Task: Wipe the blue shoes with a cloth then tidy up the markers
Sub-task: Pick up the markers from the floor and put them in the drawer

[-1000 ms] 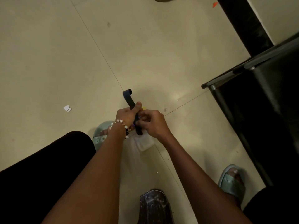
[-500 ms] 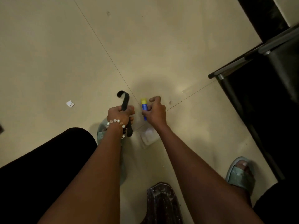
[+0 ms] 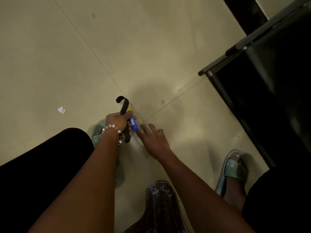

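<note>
No legible text, brand, number or sign in the head view; the blue marker (image 3: pixel 133 123) with the yellow cap, gripped in the left hand (image 3: pixel 117 119), carries a small pale label patch on its barrel, print too small and blurred to read; the white paper scrap (image 3: pixel 61 109) on the floor shows no writing that can be made out; the speckled dark object (image 3: pixel 161 206) at the bottom edge bears only a pattern, no characters discernible.

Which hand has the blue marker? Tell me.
The left hand, the one with the beaded bracelet, grips the blue marker along with a dark strap. The right hand reaches down with spread fingers, holding nothing.
</note>
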A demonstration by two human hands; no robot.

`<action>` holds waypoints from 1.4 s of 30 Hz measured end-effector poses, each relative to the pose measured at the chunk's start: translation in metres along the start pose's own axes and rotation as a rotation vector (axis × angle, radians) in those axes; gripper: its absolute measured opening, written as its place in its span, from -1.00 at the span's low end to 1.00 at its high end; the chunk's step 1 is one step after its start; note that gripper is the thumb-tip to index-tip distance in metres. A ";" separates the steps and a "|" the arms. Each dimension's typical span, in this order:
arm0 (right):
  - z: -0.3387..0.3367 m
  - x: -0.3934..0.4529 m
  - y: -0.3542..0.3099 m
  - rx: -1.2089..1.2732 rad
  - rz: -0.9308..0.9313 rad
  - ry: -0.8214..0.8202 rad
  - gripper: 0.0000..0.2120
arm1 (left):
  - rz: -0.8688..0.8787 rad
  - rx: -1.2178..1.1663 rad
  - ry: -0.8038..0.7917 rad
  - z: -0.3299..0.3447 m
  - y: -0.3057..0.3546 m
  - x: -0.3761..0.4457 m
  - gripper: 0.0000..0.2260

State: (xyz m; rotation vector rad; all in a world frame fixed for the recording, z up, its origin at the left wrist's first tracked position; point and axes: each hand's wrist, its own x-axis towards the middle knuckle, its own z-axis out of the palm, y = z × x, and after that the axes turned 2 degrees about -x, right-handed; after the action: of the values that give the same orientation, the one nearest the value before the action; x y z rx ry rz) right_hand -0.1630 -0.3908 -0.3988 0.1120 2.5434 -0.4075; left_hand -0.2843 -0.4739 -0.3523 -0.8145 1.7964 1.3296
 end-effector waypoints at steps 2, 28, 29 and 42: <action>0.007 -0.003 0.002 -0.158 -0.025 -0.014 -0.48 | -0.009 0.014 -0.006 0.000 0.003 -0.004 -0.81; -0.270 -0.421 0.086 1.445 0.650 0.775 -0.70 | 0.163 -0.128 -0.541 0.121 0.025 -0.433 -0.78; -0.272 -0.449 0.087 1.477 0.641 0.851 -0.77 | 0.174 -0.137 -0.578 0.130 0.019 -0.456 -0.80; -0.104 -0.742 0.087 1.874 1.001 1.286 -0.82 | -0.087 0.043 -1.037 0.239 -0.182 -0.676 -0.90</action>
State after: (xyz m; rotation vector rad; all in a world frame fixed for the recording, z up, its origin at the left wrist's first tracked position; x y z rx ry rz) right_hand 0.4227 -0.2721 0.0615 2.6580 1.3054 -2.4595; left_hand 0.2650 -0.2507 0.0906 -0.0892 0.9381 1.2878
